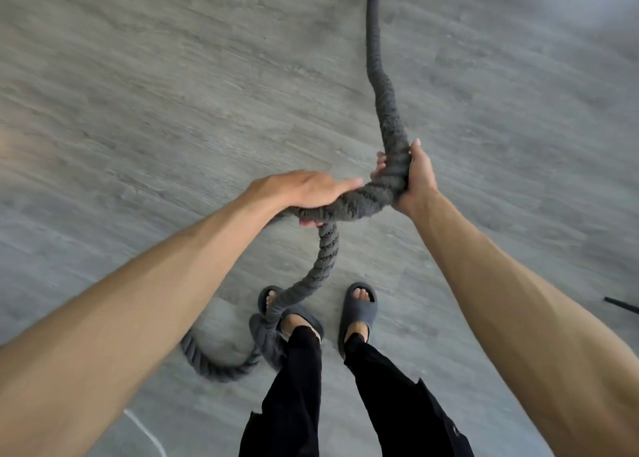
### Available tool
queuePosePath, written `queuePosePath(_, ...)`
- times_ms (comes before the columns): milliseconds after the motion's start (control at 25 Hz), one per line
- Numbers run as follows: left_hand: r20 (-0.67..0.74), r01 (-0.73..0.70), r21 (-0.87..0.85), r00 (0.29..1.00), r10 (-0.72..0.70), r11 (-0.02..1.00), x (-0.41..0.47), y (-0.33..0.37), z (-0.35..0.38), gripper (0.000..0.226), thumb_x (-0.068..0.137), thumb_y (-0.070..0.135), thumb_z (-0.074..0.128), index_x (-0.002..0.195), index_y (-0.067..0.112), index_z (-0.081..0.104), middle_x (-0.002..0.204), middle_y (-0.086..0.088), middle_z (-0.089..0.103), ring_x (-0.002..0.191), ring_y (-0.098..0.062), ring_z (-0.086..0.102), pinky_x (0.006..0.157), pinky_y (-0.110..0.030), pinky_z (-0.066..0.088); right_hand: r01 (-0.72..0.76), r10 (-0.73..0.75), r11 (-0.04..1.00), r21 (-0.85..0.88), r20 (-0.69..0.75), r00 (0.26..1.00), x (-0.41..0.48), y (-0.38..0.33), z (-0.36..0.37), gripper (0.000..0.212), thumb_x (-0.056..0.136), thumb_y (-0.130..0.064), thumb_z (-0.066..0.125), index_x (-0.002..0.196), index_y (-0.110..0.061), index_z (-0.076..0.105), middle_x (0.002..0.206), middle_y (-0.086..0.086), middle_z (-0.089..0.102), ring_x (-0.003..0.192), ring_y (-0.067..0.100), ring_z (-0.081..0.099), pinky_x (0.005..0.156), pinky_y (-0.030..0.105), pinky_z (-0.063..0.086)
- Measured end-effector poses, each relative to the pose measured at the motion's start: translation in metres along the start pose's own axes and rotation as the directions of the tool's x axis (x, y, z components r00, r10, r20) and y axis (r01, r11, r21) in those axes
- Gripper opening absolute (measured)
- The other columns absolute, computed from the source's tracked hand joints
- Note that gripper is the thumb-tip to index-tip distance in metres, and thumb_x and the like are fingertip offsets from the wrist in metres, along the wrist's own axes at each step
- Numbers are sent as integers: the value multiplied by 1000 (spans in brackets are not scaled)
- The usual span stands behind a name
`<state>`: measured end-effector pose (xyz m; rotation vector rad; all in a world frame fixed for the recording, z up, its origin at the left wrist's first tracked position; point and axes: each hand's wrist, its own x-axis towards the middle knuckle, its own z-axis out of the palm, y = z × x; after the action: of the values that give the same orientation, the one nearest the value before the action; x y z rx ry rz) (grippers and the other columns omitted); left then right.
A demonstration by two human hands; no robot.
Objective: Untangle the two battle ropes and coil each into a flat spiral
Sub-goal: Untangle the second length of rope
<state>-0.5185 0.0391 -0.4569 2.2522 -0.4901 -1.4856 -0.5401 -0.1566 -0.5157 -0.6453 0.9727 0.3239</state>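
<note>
So the thick dark grey battle rope [359, 201] is up off the ground in the middle, gripped in both hands. The right hand [418, 180] is wrapped round it where it bends, thumb pointing up. The left hand [304, 190] grabs it from on top, palm down, fingers curled under. The hands are close but not touching, with a short bent bit of rope between them.

From the right hand the rope runs away across the grey wood-look floor [173, 111] and out of the top of the shot. From the left hand it hangs down, crosses the left slide sandal [311, 322] and loops on the floor beside it. There's a right slide sandal [359, 311], black trousers [297, 387], and a thin white cord [145, 429] bottom left. Only one rope is visible.
</note>
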Motion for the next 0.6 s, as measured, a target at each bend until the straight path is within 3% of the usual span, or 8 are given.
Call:
queuePosePath(80, -31, 11, -224, 999, -18, 975, 3, 20, 4, 90, 92, 77, 16, 66, 7, 66, 54, -6, 64, 49, -21, 62, 69, -31, 51, 36, -39, 997, 69, 46, 998, -1, 19, -14, 70, 103, -60, 29, 120, 0, 59, 104, 18, 72, 93, 27, 71, 91, 44, 57)
queuePosePath(120, -15, 9, -352, 1000, -15, 936, 4, 27, 4, 82, 93, 76, 22, 67, 10, 62, 54, -4, 61, 47, -20, 58, 62, -30, 48, 48, -48, 999, 5, 43, 998, -4, 33, -21, 64, 105, -56, 27, 131, -5, 56, 118, 18, 70, 108, 29, 69, 103, 50, 51)
queuePosePath(200, 30, 45, -543, 999, -34, 839, 12, 34, 6, 67, 88, 77, 42, 80, 13, 62, 64, -6, 61, 56, -20, 55, 62, -30, 44, 58, -57, 968, -243, 11, 998, -12, 70, -32, 46, 108, -43, 30, 133, -13, 54, 125, 12, 68, 118, 26, 64, 113, 54, 39)
queuePosePath(280, 68, 104, -650, 995, -80, 753, 21, 34, 13, 60, 81, 73, 59, 84, 13, 63, 74, -9, 63, 65, -22, 56, 69, -33, 44, 101, -52, 815, -571, 102, 993, -23, 106, -40, 33, 103, -24, 41, 130, -15, 57, 127, 5, 66, 121, 19, 58, 115, 46, 36)
queuePosePath(400, 2, 92, -803, 989, -151, 589, 28, 34, 26, 53, 87, 62, 61, 80, 9, 61, 68, -9, 64, 54, -20, 59, 56, -26, 49, 269, -51, 431, -862, 274, 960, -23, 157, -52, 57, 84, -4, 56, 140, -9, 48, 133, 9, 59, 119, 22, 52, 105, 40, 41)
queuePosePath(480, -54, 81, -868, 965, -257, 490, 27, 34, 35, 52, 93, 56, 56, 75, 8, 60, 58, -9, 63, 43, -17, 58, 45, -21, 49, 287, -108, 164, -944, 272, 956, -16, 185, -60, 56, 86, -21, 70, 135, -14, 46, 128, 9, 59, 121, 26, 50, 107, 48, 35)
queuePosePath(520, -62, 81, -898, 950, -306, 433, 28, 32, 38, 52, 96, 54, 53, 75, 7, 58, 56, -8, 61, 40, -17, 57, 43, -20, 49, 272, -125, 150, -951, 255, 959, -16, 195, -62, 56, 86, -34, 73, 132, -16, 46, 126, 7, 61, 121, 26, 51, 109, 52, 31)
queuePosePath(600, -57, 80, -938, 925, -377, 338, 27, 25, 40, 52, 99, 53, 48, 75, 7, 55, 53, -8, 59, 37, -17, 56, 43, -20, 47, 303, -139, 222, -927, 277, 951, -20, 219, -65, 59, 85, -53, 68, 127, -16, 47, 123, 5, 65, 116, 25, 56, 109, 54, 32)
